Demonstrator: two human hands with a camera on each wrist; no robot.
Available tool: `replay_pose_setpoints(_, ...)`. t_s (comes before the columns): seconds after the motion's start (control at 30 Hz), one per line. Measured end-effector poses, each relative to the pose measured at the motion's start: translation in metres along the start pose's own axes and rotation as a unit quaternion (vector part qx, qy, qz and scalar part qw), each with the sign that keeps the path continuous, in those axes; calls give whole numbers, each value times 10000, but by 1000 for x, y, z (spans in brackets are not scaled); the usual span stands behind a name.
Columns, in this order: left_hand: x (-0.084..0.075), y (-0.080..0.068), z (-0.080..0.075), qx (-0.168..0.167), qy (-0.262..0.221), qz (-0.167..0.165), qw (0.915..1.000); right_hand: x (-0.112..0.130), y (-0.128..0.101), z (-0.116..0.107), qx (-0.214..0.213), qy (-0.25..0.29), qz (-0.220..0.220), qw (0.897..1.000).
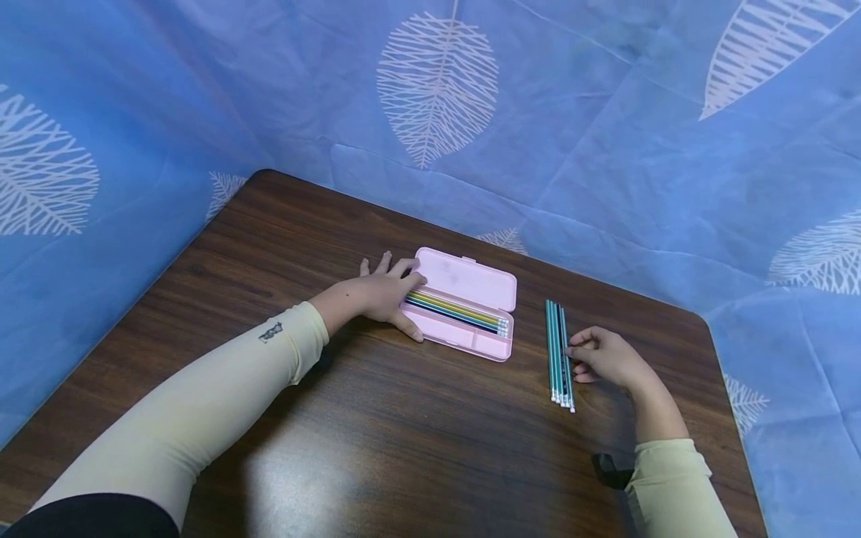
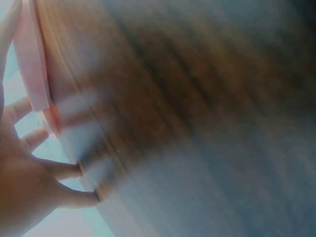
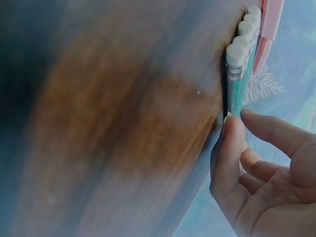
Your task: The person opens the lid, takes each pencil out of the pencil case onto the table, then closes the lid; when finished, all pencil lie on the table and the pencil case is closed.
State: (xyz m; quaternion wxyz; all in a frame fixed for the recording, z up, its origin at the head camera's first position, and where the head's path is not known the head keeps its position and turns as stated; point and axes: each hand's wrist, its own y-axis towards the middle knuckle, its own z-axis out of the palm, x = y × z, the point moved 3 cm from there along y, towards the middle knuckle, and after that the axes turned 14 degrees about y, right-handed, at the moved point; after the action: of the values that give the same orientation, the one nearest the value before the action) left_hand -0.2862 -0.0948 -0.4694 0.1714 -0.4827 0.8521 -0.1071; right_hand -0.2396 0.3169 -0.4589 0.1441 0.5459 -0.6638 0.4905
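Note:
A pink pencil case lies unfolded on the table, with yellow, blue and dark pencils in its tray. My left hand rests over the case's left end, fingers spread and thumb along the front edge. In the left wrist view its straight fingers reach past the pink case to the tabletop. To the right of the case, several green and dark pencils lie side by side, white erasers toward me. My right hand pinches the rightmost pencil between thumb and index finger.
The dark wood table ends at a blue leaf-patterned cloth behind and at the sides. A small front compartment shows in the case's tray. A black strap sits by the right sleeve.

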Motion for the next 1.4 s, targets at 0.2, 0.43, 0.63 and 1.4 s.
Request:
replay_pose_setpoints(0.2, 0, 0, 0, -26, 35, 6, 10000, 5, -2, 3, -101, -178, -91, 9997)
replay_pose_setpoints(0.43, 0, 0, 0, -36, 52, -15, 10000, 21, -4, 6, -281, -645, -325, 9970)
replay_pose_setpoints(0.63, 0, 0, -2, -11, 56, -24, 10000, 41, -4, 18, -315, -747, -797, 9935)
replay_pose_setpoints(1.4, -2, 2, 2, -1, 190, -111, 9998, 101, 22, 88, 407, -1198, -1847, 9746)
